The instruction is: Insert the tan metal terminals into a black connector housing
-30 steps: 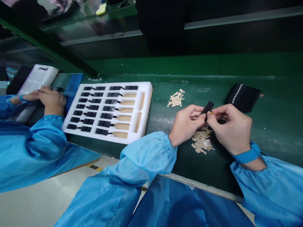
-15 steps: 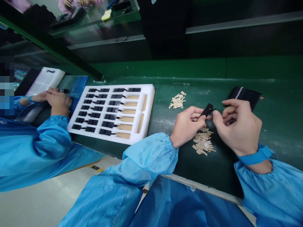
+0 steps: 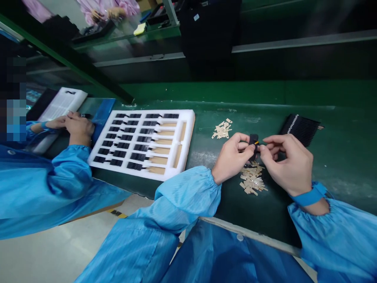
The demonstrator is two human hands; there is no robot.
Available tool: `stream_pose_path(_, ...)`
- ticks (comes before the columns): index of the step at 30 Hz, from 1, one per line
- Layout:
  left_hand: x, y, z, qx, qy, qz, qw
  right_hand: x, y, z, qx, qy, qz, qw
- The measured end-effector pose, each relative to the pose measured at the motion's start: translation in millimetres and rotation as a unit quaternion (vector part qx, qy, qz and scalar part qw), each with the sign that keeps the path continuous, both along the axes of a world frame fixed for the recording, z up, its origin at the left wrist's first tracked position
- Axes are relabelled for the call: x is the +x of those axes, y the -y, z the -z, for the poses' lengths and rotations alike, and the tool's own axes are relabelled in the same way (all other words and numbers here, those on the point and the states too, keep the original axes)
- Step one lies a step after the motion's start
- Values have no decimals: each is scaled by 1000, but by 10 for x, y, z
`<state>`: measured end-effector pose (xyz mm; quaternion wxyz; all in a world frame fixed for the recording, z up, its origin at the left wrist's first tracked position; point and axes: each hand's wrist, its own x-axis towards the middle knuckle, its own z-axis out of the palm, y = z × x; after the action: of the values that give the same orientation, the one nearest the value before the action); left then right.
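Note:
My left hand point(image 3: 234, 157) is closed, pinching a small flat black part point(image 3: 253, 138) that bears an orange mark. Its fuller shape is covered by my fingers. Thumb and fingertips of my right hand point(image 3: 290, 163) come together at the right edge of this part; what lies between them is mostly hidden. Just below both hands lies a loose pile of small cream-coloured strips point(image 3: 253, 181). A smaller heap of cream tabs point(image 3: 222, 129) sits beyond my left hand. Behind my right hand is a row of thin black pieces point(image 3: 302, 127) laid closely together.
Left of my hands, a white foam tray point(image 3: 188, 122) holds several black parts in its slots. Farther left, a co-worker's hands point(image 3: 78, 127) are by another white tray point(image 3: 76, 96). A green post point(image 3: 88, 72) rises behind. Across the bench is a person in pink point(image 3: 108, 10).
My right hand has moved left and its fingertips now meet the black part. The part has turned more upright, and an orange mark shows on it. The view has shifted slightly.

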<state>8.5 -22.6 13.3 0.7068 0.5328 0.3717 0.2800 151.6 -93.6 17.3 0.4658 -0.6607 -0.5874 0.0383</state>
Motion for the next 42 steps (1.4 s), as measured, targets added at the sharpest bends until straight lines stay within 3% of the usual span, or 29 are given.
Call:
stream_pose_path(6, -7, 51, 61, 67, -40, 5, 997, -24, 17, -16, -10, 14, -5, 1000)
stream_pose_path(16, 7, 141, 33, 146, -82, -26, 985, -105, 13, -27, -30, -47, 60, 997)
stream_pose_path(21, -1, 141, 17, 174, -86, -25, 981, -92, 6, -34, -22, -70, 46, 996)
stream_pose_path(28, 5, 140, 25, 143, -64, -24, 987, -107, 25, -14, -36, -71, 67, 995)
stream_pose_path(42, -47, 118, -13, 266, -89, -14, 960, -57, 9, -43, -61, -138, 42, 988)
